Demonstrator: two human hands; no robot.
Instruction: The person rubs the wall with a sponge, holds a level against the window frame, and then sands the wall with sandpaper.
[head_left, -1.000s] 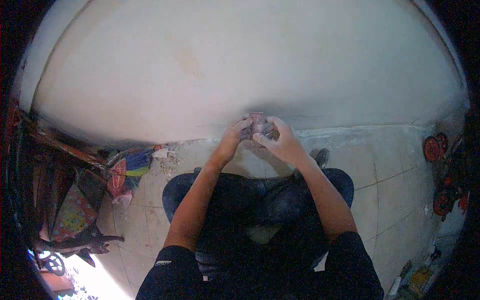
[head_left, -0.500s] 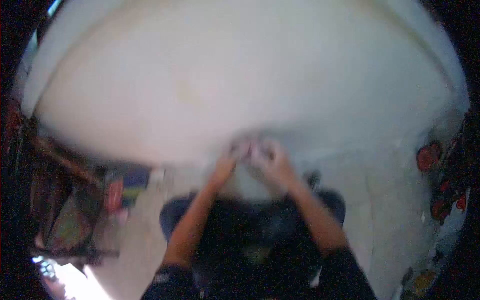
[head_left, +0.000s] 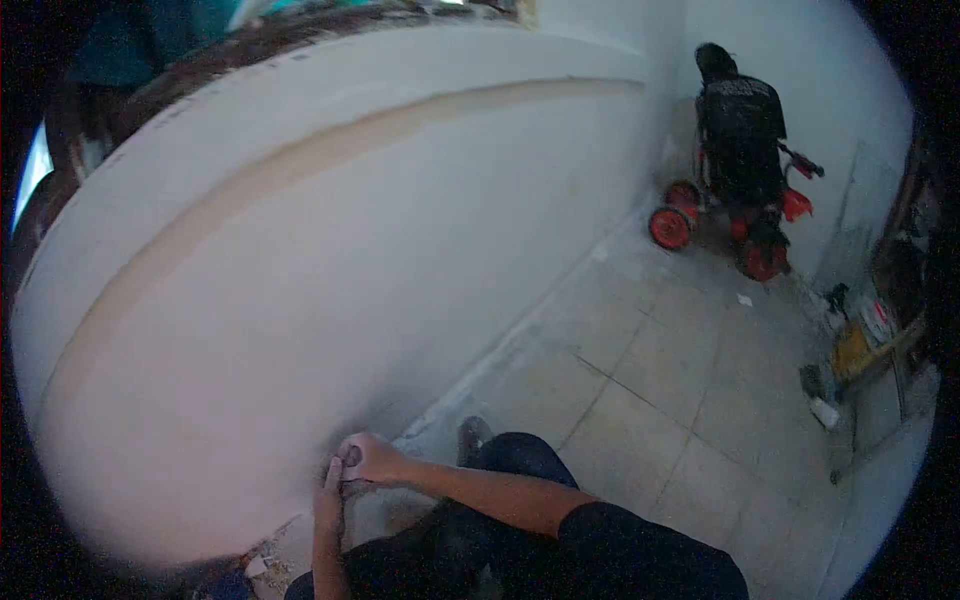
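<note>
Low against the white wall (head_left: 300, 300), my two hands meet close together near its base. My right hand (head_left: 372, 459) is curled closed, and a small dark spot shows between its fingers. Whatever it grips is too small to name. Beside it on the left is my left hand (head_left: 331, 488), its fingers raised against the right one and seemingly pinched on the same spot. The fingertips of both hands are partly hidden by each other.
A red-wheeled scooter (head_left: 671, 229) with a black shirt (head_left: 742, 135) over it stands in the far corner. Tools and a yellow object (head_left: 852, 350) lean along the right side. Tiled floor (head_left: 640, 420) runs between. Debris (head_left: 258, 567) lies at lower left.
The view has swung right and sharpened, bringing the corner and scooter into sight. My hands stay together but now appear lower and farther left in view.
</note>
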